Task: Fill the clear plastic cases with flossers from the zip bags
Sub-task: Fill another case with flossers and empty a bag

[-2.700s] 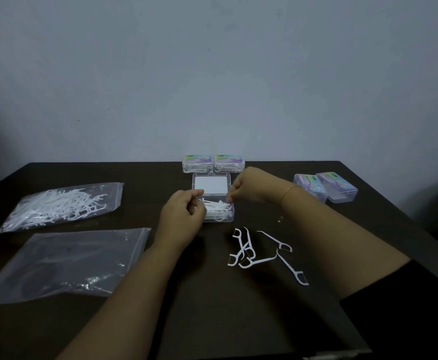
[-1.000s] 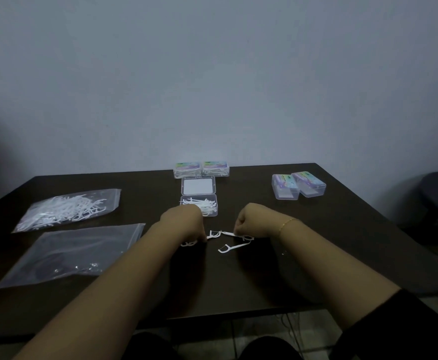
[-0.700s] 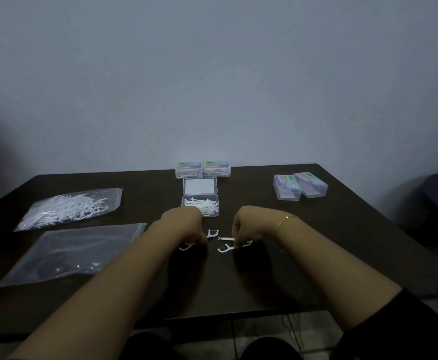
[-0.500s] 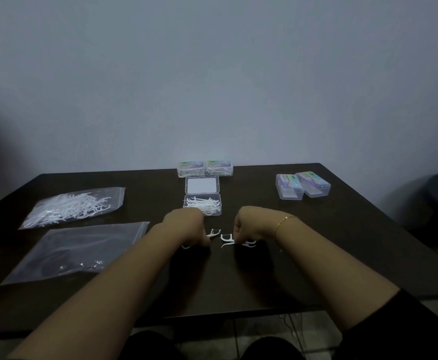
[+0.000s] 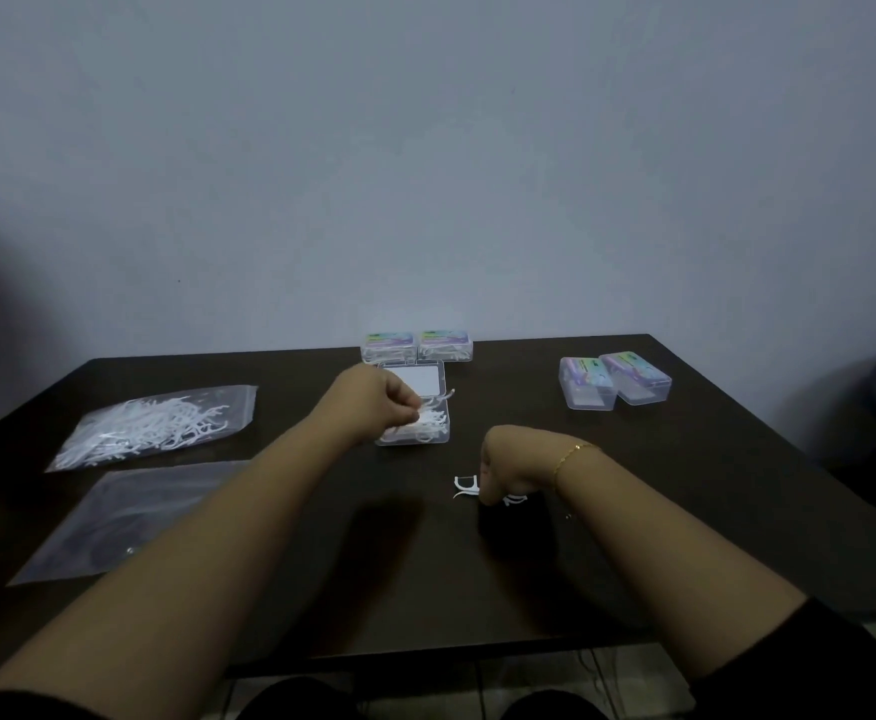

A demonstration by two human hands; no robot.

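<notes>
Head camera view, looking down at a dark table (image 5: 685, 511) set against a plain wall. The left hand (image 5: 381, 400) reaches over the open clear case (image 5: 428, 433) at the table's centre, fingers curled and pinching what looks like white flossers just above the pile already inside; the case's lid (image 5: 420, 379) lies folded back behind it. The right hand (image 5: 508, 467) rests nearer the person, fingers curled down onto a few loose flossers (image 5: 466, 486) on the table, seemingly gathering them, though exactly how many it has hold of cannot be told. At far left lies a zip bag of flossers (image 5: 155, 426), with a flat, apparently empty zip bag (image 5: 129, 517) in front of it. Two closed cases (image 5: 417, 346) sit behind the open one, and two more cases (image 5: 613, 387) stand at right. The likely risks: flossers dropped from the left hand may catch on the rim or hang over the edge, as one (image 5: 449, 392) already seems to near the hinge, and then stop the lid closing; the thin, light pieces under the right hand could slip or tangle.
</notes>
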